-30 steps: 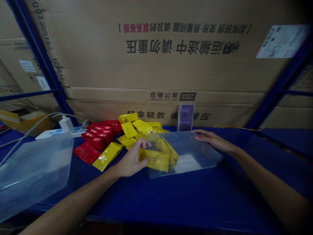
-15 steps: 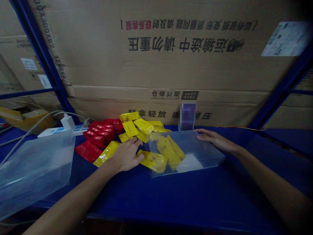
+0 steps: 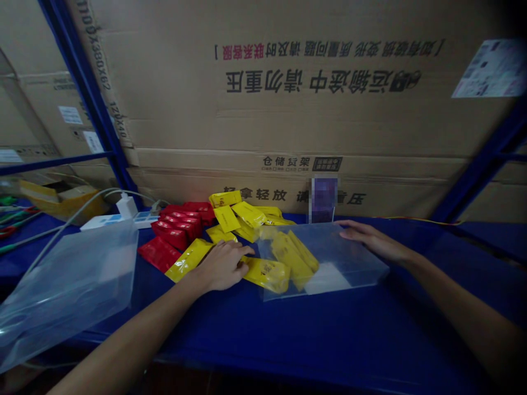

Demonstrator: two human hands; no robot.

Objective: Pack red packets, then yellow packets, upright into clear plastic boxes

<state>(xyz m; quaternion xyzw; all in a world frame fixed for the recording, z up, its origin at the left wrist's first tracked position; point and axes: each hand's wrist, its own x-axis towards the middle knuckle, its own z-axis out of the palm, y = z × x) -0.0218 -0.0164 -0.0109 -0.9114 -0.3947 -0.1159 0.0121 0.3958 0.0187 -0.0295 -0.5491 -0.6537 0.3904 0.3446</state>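
My left hand lies palm down with its fingers spread, resting on a yellow foil sachet and close to the mouth of a clear plastic bag. Another yellow foil sachet lies just right of my fingertips, at the bag's mouth. Further yellow sachets and a white item show through the plastic. My right hand rests flat on the bag's far right part, its fingers together and extended.
A heap of yellow sachets and red sachets lies on the blue shelf. Left of them are a second clear bag, a power strip and cables. Large cardboard boxes stand behind, between blue uprights.
My left hand has let go of the yellow sachet, which now lies at the bag's mouth, and has moved left of it. The whole scene has shifted slightly right in view.
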